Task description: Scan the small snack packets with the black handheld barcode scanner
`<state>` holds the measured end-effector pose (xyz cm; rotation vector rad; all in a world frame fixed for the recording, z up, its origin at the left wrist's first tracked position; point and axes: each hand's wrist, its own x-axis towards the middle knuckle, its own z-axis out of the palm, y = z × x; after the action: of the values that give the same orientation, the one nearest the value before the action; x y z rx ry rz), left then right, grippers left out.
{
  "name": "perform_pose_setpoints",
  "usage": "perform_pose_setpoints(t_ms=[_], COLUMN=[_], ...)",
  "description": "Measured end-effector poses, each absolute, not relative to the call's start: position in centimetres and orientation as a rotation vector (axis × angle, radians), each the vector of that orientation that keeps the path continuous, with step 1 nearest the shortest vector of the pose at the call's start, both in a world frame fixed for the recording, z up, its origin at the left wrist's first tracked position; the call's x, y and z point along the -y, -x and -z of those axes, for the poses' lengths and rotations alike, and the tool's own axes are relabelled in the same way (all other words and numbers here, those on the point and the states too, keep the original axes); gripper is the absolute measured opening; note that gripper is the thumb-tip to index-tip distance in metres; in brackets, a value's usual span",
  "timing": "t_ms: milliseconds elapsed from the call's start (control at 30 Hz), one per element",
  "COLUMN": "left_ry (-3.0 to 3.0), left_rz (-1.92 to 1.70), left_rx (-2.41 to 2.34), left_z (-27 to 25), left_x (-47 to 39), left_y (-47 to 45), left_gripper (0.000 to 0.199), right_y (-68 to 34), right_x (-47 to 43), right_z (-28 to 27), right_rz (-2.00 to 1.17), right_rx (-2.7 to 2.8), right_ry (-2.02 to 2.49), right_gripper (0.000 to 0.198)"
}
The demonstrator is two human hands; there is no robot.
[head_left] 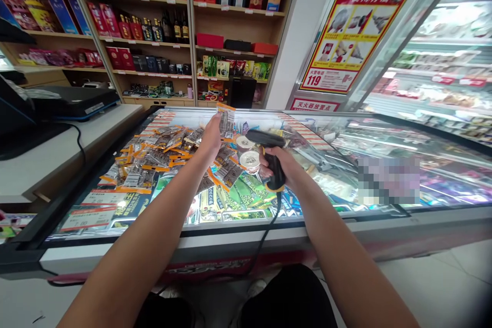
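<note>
Between the thumb and fingers of my left hand is a small orange-edged snack packet, held upright with its printed side toward me. My right hand is wrapped round the handle of a black barcode scanner, whose head points left toward the packet, a short gap apart. Many similar packets lie in a loose pile on the freezer's glass lid, to the left of and below my left hand. Two round white-lidded tubs show just left of the scanner.
The scanner's black cable hangs over the freezer's front edge. A counter with a black device stands at the left. Shelves of boxes and bottles line the back. A red fire-hydrant sign is behind, right.
</note>
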<state>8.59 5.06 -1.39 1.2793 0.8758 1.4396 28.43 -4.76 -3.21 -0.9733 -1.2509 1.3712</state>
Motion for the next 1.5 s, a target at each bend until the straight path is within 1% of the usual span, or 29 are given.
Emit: perform_pose_setpoints(t_ms=[67, 100, 167, 267, 400, 500, 533, 633, 667, 700, 767, 800, 867, 933, 1000, 1100, 1200, 1267, 1367, 1500], left_ry=[-1.757, -2.026, -2.484, -2.817, -2.968, -3.008, -3.008, -2.988, -2.982, -2.974, -2.925, -2.872, -2.68, -2.38, -2.067, -1.821, -1.718, -1.701, -1.684, -1.672], left_rz=[-1.462, -1.429, -1.269, -0.947, -0.602, -0.455, -0.436, -0.446, -0.485, -0.543, -0.71, -0.81, -1.011, -1.188, -1.337, -1.495, -1.57, -1.556, -1.475, -1.45], left_rx=[-0.952, -1.003, -1.204, -1.569, -1.721, -1.747, -1.754, -1.772, -1.774, -1.774, -1.774, -1.75, -1.572, -1.236, -0.896, -0.613, -0.489, -0.488, -0.571, -0.625], left_z=[0.4, 0.1, -0.2, 0.8, 4.1, 6.4, 7.0, 8.4, 8.6, 8.7, 8.5, 8.2, 7.2, 5.6, 3.6, 0.4, -1.7, -2.0, -1.1, 0.4], left_x=[-3.9, -3.1, -1.2, 1.6, 4.1, 4.9, 5.1, 5.8, 6.0, 6.2, 6.4, 6.4, 6.1, 5.6, 5.3, 5.5, 5.8, 5.8, 5.2, 4.6], left_y=[-8.2, -7.9, -7.3, -6.1, -3.4, -1.1, -0.4, 1.0, 1.3, 1.5, 1.7, 1.7, 1.6, 1.5, 1.2, 0.9, 0.9, 1.2, 1.9, 2.8], left_gripper=[0.05, 0.05, 0.048, 0.046, 0.047, 0.049, 0.049, 0.052, 0.053, 0.054, 0.055, 0.055, 0.06, 0.072, 0.089, 0.106, 0.11, 0.11, 0.108, 0.097], right_y=[-28.8, -29.0, -29.2, -29.2, -28.6, -28.0, -27.8, -27.2, -27.0, -26.9, -26.8, -26.8, -26.6, -26.0, -25.1, -23.5, -22.3, -21.9, -21.6, -21.5], right_x=[4.3, 4.1, 3.6, 3.1, 2.7, 2.7, 2.8, 3.1, 3.2, 3.3, 3.7, 3.9, 4.4, 5.4, 6.9, 9.5, 11.2, 11.4, 10.5, 9.1], right_z=[3.6, 3.9, 4.5, 5.6, 6.6, 6.9, 7.0, 7.4, 7.5, 7.5, 7.3, 7.1, 6.0, 4.3, 2.1, -1.5, -4.0, -4.5, -3.9, -2.5], right_rz=[-1.236, -1.126, -0.842, -0.467, -0.31, -0.261, -0.249, -0.194, -0.144, -0.079, 0.038, 0.051, -0.071, -0.312, -0.5, -0.517, -0.48, -0.521, -0.62, -0.666], right_rx=[1.262, 1.298, 1.426, 1.645, 1.776, 1.814, 1.799, 1.677, 1.631, 1.592, 1.558, 1.563, 1.594, 1.604, 1.563, 1.514, 1.502, 1.553, 1.638, 1.603], right_ry=[1.144, 1.276, 1.531, 1.736, 1.901, 1.947, 1.95, 1.931, 1.909, 1.878, 1.775, 1.701, 1.513, 1.286, 1.077, 0.862, 0.76, 0.743, 0.783, 0.85], right_gripper=[0.023, 0.023, 0.023, 0.027, 0.038, 0.047, 0.053, 0.079, 0.086, 0.088, 0.086, 0.084, 0.083, 0.083, 0.084, 0.087, 0.09, 0.092, 0.094, 0.094])
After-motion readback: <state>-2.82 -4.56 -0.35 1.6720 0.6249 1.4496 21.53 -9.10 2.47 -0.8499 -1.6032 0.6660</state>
